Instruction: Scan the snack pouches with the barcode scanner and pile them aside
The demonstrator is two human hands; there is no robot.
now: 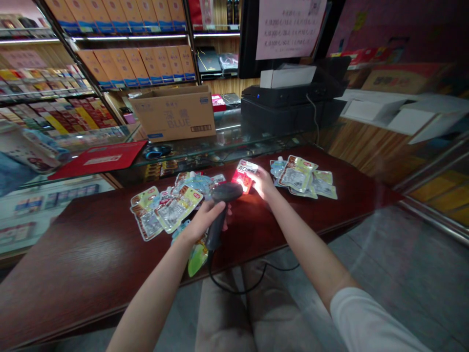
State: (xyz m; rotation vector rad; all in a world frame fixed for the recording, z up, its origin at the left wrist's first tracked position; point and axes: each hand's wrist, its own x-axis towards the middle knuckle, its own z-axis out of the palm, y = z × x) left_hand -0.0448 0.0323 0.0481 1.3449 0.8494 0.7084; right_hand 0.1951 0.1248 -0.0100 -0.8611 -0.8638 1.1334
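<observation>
My left hand [203,220] is wrapped around the handle of a dark grey barcode scanner [217,230], its head tipped to the right. Light falls on a red and white snack packet [242,175] in front of the scanner. My right hand [262,183] grips that packet by its right side. Beside my left hand lies a loose pile of yellow and clear snack packets [179,208], some with blue parts. A second pile of similar packets [298,175] rests to the right of my right hand. A green-ended packet [198,259] shows partly below the scanner.
The dark red table [91,249] borders a glass counter holding an open cardboard box [176,115], a red folder [102,159] and a computer mouse [157,152]. A black cash drawer [271,117] stands behind. The scanner's cable [234,292] loops over my lap.
</observation>
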